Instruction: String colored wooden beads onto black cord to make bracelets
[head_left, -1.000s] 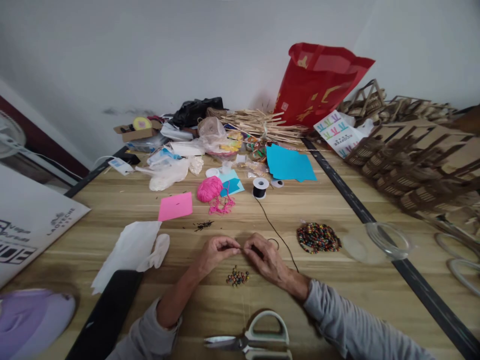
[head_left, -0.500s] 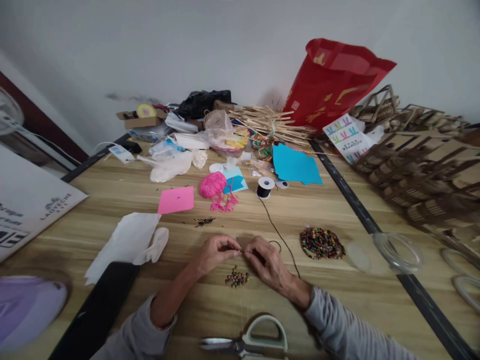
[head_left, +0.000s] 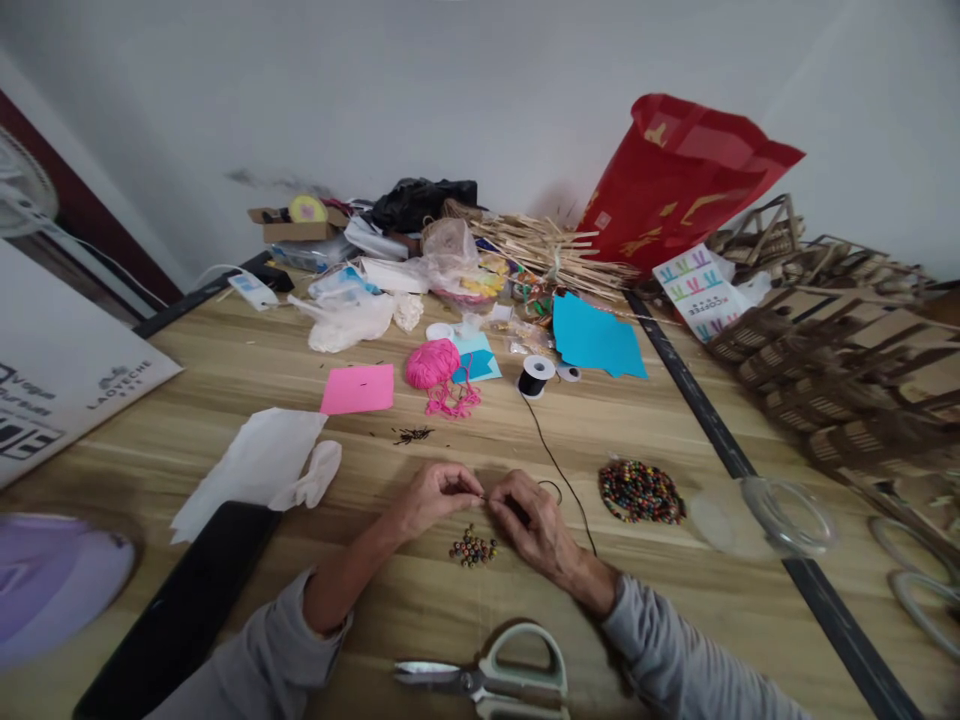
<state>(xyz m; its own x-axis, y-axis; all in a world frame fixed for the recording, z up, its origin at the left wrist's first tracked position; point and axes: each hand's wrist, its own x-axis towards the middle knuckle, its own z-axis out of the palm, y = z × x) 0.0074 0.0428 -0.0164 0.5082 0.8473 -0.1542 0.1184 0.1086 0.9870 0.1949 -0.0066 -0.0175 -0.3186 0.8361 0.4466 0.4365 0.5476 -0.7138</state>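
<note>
My left hand (head_left: 441, 497) is closed in a pinch over the table, its fingertips almost meeting those of my right hand (head_left: 531, 522). What the left fingers hold is too small to make out. A thin black cord (head_left: 556, 455) runs from a white spool (head_left: 536, 376) down to my right wrist, and a small loop of it shows beside the right hand, which is pinched on the cord. Just below the fingertips lies a small heap of coloured beads (head_left: 472, 549). Scissors (head_left: 487, 676) with pale handles rest nearer to me.
Strung beads (head_left: 641, 491) lie to the right, by a clear tubing coil (head_left: 787, 515). Pink yarn (head_left: 433, 363), a pink paper (head_left: 358, 388) and short black bits (head_left: 412, 436) lie ahead. Woven baskets (head_left: 832, 370) stand right; a black phone-like slab (head_left: 180, 610) lies left.
The view has tilted slightly, shifting the whole scene a little. Both hands keep their pinch at nearly the same spot above the beads.
</note>
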